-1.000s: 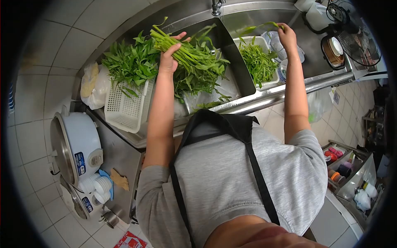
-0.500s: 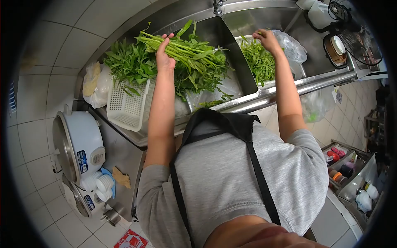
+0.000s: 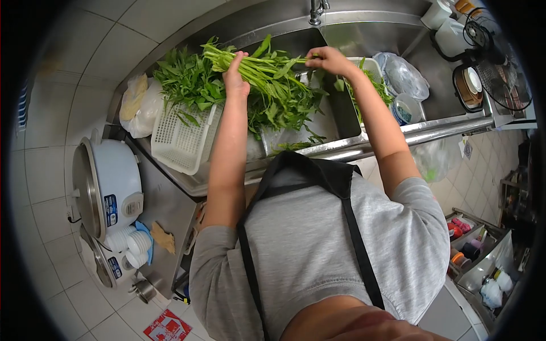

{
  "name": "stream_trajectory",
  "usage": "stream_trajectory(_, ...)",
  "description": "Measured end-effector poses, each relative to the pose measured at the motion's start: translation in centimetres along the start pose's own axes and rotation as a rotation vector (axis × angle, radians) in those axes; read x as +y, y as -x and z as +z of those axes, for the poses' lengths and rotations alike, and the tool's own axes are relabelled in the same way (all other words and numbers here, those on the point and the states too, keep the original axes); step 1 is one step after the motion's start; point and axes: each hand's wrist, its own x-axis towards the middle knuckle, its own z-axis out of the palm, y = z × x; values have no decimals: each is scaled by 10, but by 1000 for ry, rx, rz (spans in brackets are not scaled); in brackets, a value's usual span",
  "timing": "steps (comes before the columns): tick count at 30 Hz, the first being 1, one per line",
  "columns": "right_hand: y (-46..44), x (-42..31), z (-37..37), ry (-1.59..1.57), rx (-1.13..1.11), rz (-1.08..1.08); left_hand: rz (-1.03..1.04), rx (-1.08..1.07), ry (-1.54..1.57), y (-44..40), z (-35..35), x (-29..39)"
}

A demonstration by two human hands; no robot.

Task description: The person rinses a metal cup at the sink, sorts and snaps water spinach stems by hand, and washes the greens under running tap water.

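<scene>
My left hand (image 3: 236, 78) is wrapped round the stem ends of a bunch of water spinach (image 3: 274, 79), held over the left sink basin. The leaves of the bunch hang to the right. My right hand (image 3: 331, 60) pinches a stem at the bunch's right side, near the divider between the basins. More leafy greens (image 3: 190, 82) lie at the left, partly over a white perforated basket (image 3: 177, 142). In the right basin, cut green pieces (image 3: 380, 91) fill a second white basket (image 3: 372, 64), partly hidden by my right forearm.
A faucet (image 3: 315, 14) rises behind the basins. Clear plastic bags (image 3: 402, 74) and a tub (image 3: 407, 108) sit beside the right basket. White bags (image 3: 140, 108) stand far left. A rice cooker (image 3: 116, 184) is at lower left, a fan (image 3: 495, 62) at upper right.
My right hand has moved left from above the basket of cut pieces to the bunch, and now pinches a stem there. My left hand keeps its hold on the bunch. The view has shifted slightly.
</scene>
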Motion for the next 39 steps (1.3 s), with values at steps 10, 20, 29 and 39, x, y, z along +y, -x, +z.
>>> stream_trajectory(10, -12, 10, -38, -5, -261, 77, -112, 7, -85, 5, -1, -5)
stream_trajectory(20, -27, -6, 5, -94, -302, -94, 2, 10, -130, 5, 11, -21)
stream_trajectory(29, -40, -2, 30, -123, 1, -89, -60, 107, 24, 9, 11, -19)
stream_trajectory(39, -46, 14, 29, -116, -91, -91, 5, -34, -48, 8, 0, -26)
